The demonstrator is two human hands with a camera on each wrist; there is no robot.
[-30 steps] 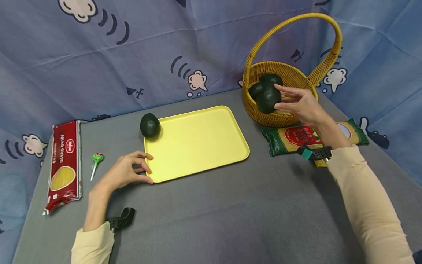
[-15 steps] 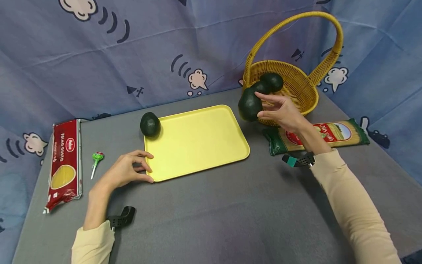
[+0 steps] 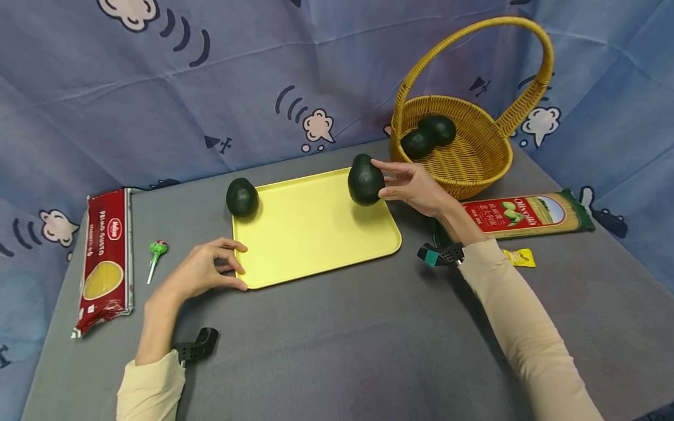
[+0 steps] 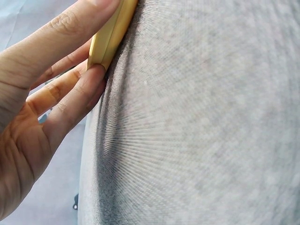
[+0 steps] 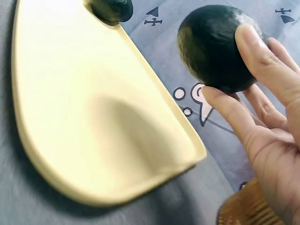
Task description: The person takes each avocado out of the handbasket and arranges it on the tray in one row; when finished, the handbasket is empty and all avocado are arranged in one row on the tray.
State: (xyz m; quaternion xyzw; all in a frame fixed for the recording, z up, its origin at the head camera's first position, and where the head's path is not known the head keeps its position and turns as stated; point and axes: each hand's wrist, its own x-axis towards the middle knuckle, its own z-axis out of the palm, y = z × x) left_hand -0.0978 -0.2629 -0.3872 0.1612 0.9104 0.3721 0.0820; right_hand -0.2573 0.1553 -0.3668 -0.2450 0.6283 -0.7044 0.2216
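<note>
My right hand [image 3: 413, 186] pinches a dark green avocado [image 3: 365, 180] between thumb and fingertips, above the right part of the yellow tray [image 3: 308, 228]. In the right wrist view the held avocado [image 5: 213, 49] is raised over the tray, and a shadow falls on the tray's surface. My left hand [image 3: 206, 268] grips the tray's left edge near its front corner. The left wrist view shows the left thumb and fingers around the tray rim [image 4: 110, 40]. Another avocado [image 3: 243, 197] sits at the tray's back left corner.
Behind the right hand stands a yellow wicker basket [image 3: 476, 161] with a tall handle and two avocados [image 3: 419, 144] inside. A green-ended spaghetti pack [image 3: 532, 214] and a small yellow packet [image 3: 520, 257] lie at right. At left are a red spaghetti pack [image 3: 107, 257] and a lollipop [image 3: 157, 250].
My right hand has carried the avocado leftward from over the basket, past its rim, to above the tray's right part. The left hand has stayed at the tray's edge.
</note>
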